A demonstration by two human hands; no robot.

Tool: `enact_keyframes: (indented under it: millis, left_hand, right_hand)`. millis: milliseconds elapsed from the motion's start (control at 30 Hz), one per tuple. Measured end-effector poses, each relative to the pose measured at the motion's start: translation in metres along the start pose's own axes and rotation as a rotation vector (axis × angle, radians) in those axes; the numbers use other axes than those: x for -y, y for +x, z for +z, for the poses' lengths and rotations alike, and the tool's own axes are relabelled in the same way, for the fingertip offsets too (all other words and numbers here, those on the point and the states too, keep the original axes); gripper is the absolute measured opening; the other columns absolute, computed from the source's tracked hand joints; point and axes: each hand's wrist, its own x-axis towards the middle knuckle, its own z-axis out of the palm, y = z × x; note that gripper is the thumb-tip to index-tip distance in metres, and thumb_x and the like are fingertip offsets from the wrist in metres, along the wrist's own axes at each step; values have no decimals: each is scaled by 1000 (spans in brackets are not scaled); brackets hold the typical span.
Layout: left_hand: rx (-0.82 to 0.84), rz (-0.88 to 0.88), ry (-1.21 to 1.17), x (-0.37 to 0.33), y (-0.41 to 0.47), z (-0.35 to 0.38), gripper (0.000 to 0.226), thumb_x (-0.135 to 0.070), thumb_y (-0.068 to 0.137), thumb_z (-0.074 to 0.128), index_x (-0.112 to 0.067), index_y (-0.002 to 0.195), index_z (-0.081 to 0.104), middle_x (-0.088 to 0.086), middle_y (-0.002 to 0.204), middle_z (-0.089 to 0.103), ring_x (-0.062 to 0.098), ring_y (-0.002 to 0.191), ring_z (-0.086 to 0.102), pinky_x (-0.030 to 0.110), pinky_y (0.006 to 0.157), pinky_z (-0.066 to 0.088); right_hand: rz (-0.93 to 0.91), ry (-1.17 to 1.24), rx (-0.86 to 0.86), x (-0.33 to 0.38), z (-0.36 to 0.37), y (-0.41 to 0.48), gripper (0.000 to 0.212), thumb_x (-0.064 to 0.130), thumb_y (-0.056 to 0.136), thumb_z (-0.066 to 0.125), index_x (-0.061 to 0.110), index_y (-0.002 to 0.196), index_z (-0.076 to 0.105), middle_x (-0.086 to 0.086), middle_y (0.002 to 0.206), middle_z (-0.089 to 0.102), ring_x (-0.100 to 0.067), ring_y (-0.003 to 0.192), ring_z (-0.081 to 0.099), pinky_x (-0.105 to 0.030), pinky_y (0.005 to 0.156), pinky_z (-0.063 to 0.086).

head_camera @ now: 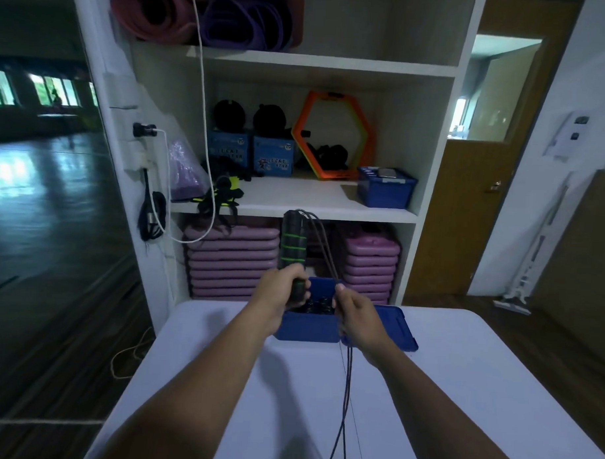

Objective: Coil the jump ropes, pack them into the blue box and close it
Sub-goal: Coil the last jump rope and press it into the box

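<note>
Gripping the paired black handles (291, 242), ringed in green, I am curling my left hand (285, 294) tight round their lower ends and holding them upright, side by side, just above the far left corner of the blue box (306, 329). From the tops of the handles the thin dark cord (323, 243) is looping over and running down in several strands to my right hand (356, 317). I am pinching those strands there between thumb and fingertips, with the rest of the fingers folded round them. Below that hand the strands are hanging slack, crossing the near edge of the box and trailing over the white table (220, 381) to the bottom of the view.

The box is standing open on the far part of the table, between my two wrists. Dark things are lying inside it, too dim for me to make out. Its lid (394, 321) is lying flat on the table just to the right of the box, partly hidden behind my right hand.

Beyond the table a white shelf unit (295, 198) is carrying stacked purple step boards (231, 257) at the bottom, and a small blue bin (386, 192) and orange hexagonal hoops (332, 134) on the shelf above them.
</note>
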Motion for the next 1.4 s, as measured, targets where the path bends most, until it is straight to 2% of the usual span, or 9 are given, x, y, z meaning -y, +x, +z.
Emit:
enact_keyframes:
  millis: [133, 267, 367, 500, 733, 900, 1067, 1233, 1400]
  left_hand:
    - [-16, -48, -316, -14, 13, 11, 2, -10, 90, 58, -9, 88, 59, 7, 76, 59, 22, 71, 56, 37, 69, 48]
    - [-142, -67, -375, -28, 34, -2, 38, -11, 90, 58, -1, 127, 58, 16, 107, 63, 32, 93, 67, 44, 72, 59]
    - [-150, -30, -270, -37, 41, -14, 37, -10, 89, 58, 4, 123, 61, 13, 89, 64, 24, 74, 64, 40, 64, 59]
    - [-178, 137, 142, -43, 38, -26, 15, -6, 93, 55, -13, 81, 50, 8, 63, 45, 19, 54, 45, 31, 51, 48]
    - [38, 270, 1074, -30, 37, -62, 62, -66, 81, 66, -24, 117, 40, -7, 102, 57, 13, 84, 57, 30, 64, 40]
    - [315, 358, 1270, -29, 9, -65, 46, -69, 90, 34, -33, 114, 48, -10, 93, 60, 5, 77, 54, 25, 66, 40]
    - [445, 515, 1452, -36, -1, -69, 43, -71, 93, 29, -43, 120, 46, 1, 90, 67, 16, 78, 58, 40, 76, 49]
    - [492, 672, 1521, -52, -5, -72, 40, -66, 89, 37, -44, 121, 46, -10, 85, 61, 7, 72, 52, 36, 66, 44]
    - [521, 680, 1104, -59, -16, -69, 33, -55, 85, 42, -37, 113, 46, -20, 80, 59, 5, 68, 51, 22, 64, 40]
  right_hand:
    - [-42, -125, 60, -13, 14, -2, 45, 38, 105, 36, 1, 86, 53, -4, 58, 43, -14, 49, 41, -33, 50, 39]
    - [50, -166, 152, -27, 14, -13, 37, 36, 105, 38, 11, 84, 54, -2, 61, 43, -15, 52, 41, -30, 52, 44]
    - [67, -257, 213, -30, 3, -18, 34, 37, 103, 44, 13, 79, 52, 1, 62, 43, -15, 55, 42, -29, 55, 45]
    - [42, -526, 210, -23, -20, -14, 32, 36, 97, 55, 15, 74, 53, 1, 60, 50, -12, 54, 51, -29, 56, 49]
    - [-126, -760, 235, 33, -46, 4, 19, 36, 92, 64, 20, 83, 67, 7, 67, 63, 2, 57, 52, -17, 55, 39]
    - [-213, -727, 288, 86, -54, 11, 10, 32, 90, 68, 23, 90, 71, 7, 76, 67, 4, 60, 54, -14, 58, 42]
    - [-262, -651, 306, 113, -49, 15, 6, 30, 84, 73, 24, 86, 72, -2, 81, 72, -28, 75, 64, -45, 69, 52]
    - [-276, -531, 311, 111, -41, 18, 9, 26, 80, 75, 19, 86, 72, 0, 81, 72, -11, 75, 65, -39, 78, 55]
    - [-244, -181, 221, 68, -33, 16, 18, 24, 93, 62, 11, 89, 72, -11, 74, 64, -24, 64, 52, -33, 62, 43]
